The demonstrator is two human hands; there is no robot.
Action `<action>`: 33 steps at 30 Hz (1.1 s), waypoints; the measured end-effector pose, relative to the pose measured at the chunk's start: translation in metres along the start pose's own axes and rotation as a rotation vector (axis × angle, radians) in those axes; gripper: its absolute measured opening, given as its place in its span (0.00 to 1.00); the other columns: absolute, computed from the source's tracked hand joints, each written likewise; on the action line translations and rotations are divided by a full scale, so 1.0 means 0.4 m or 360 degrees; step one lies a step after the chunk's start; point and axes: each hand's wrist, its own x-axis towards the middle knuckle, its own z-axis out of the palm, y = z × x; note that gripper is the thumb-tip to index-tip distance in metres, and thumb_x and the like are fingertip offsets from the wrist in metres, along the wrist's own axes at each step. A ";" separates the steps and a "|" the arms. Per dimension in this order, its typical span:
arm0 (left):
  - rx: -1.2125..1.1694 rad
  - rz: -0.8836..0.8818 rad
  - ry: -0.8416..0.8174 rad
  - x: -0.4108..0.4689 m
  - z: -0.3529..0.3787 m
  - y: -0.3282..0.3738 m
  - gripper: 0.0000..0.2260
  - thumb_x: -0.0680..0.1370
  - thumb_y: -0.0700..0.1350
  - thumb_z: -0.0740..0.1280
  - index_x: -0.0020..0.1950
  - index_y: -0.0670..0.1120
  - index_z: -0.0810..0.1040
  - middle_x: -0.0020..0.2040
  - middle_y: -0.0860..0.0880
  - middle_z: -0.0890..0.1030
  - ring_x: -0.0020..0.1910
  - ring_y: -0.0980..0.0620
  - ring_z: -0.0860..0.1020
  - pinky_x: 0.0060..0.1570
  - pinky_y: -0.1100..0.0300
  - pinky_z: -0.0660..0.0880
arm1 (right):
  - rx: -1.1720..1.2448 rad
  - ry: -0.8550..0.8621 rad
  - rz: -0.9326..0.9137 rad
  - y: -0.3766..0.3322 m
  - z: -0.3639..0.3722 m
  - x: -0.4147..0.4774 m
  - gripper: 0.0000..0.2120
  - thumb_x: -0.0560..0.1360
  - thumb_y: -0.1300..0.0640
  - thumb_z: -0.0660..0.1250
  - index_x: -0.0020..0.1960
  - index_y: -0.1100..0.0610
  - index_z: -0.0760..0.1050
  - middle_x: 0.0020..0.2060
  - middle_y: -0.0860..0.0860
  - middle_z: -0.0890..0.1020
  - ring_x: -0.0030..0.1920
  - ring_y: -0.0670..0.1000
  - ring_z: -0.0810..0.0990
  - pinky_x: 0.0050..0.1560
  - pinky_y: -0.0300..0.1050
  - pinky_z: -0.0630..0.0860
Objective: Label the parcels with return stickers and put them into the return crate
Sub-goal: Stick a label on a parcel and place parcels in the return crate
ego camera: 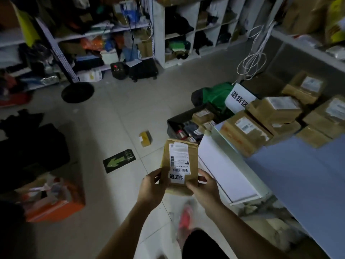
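Sticker (pixel 176 177) "退回件" on parcel (pixel 193 157)

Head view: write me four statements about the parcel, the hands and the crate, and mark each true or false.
1. The left hand and the right hand both hold the parcel. True.
2. The parcel bears no sticker. False: a white sticker sits just below its shipping label.
3. The crate is empty. False: several packages lie in it.
4. A yellow box lies on the floor, apart from the crate. True.
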 end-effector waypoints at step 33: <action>0.0935 0.0105 -0.1321 1.965 0.344 -0.012 0.18 0.78 0.52 0.70 0.66 0.49 0.77 0.59 0.53 0.83 0.58 0.54 0.81 0.56 0.52 0.81 | 0.0326 0.0685 0.0917 -0.227 0.138 1.675 0.16 0.67 0.61 0.80 0.53 0.51 0.84 0.41 0.46 0.87 0.42 0.47 0.86 0.37 0.40 0.79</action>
